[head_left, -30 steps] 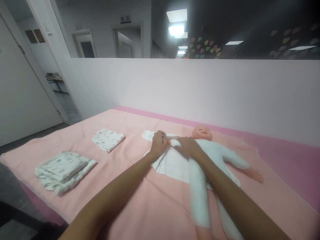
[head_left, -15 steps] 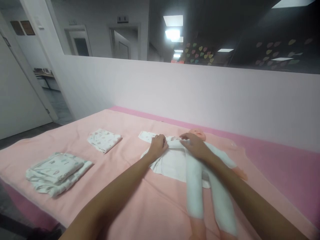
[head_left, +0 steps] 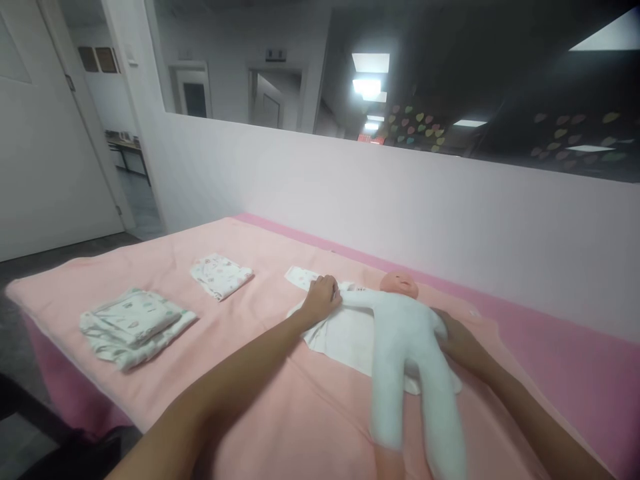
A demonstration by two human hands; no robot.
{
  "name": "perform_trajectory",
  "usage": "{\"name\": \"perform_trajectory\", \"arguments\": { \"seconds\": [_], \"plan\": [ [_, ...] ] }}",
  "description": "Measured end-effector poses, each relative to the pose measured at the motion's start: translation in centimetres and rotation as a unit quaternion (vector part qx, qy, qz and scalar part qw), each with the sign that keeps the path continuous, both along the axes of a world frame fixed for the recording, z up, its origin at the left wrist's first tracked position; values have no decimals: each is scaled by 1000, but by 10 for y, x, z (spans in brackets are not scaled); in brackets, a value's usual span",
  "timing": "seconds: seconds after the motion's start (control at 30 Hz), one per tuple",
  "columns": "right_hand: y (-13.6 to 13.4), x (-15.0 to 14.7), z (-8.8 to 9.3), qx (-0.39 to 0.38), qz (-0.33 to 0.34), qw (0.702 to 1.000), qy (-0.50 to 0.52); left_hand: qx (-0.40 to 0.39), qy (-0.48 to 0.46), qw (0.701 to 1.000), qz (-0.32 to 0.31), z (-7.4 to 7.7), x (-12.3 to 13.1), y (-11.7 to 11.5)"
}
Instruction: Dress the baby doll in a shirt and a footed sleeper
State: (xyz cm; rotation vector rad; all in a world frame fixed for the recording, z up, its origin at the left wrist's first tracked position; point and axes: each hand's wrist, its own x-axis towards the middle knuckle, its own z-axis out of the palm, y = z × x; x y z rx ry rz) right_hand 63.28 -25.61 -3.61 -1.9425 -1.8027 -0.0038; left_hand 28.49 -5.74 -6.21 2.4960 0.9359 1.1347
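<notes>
A baby doll (head_left: 400,343) with a white cloth body lies on its back, its head towards the wall and its legs towards me. Spread beneath it is a white printed baby shirt (head_left: 340,337), one sleeve reaching out to the left. My left hand (head_left: 323,298) is closed around the end of the doll's left-side arm, by that sleeve; the doll's hand is hidden in my fingers. On the other side, my right hand (head_left: 454,337) grips the doll's right-side arm near the torso, its fingers partly hidden behind the arm.
Two folded printed garments, a larger bundle (head_left: 137,327) and a smaller one (head_left: 221,275), lie to the left on the pink blanket (head_left: 260,387). A white wall (head_left: 320,183) with a window above borders the table's far side. A door (head_left: 55,153) stands at the left.
My right hand has moved from the shirt's collar area to the doll's right-side arm. My left hand stays by the sleeve. The view has shifted slightly.
</notes>
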Motion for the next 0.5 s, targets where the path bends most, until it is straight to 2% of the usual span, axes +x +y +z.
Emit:
{"name": "perform_trajectory", "arguments": {
  "seconds": [0.27,0.5],
  "plan": [
    [27,-4,-4,44,-29,998,-21,-51,-72,996,0,0,-1,7],
    [41,-50,19,30,-21,999,-18,-42,-116,992,-22,16,-2,3]
  ]
}}
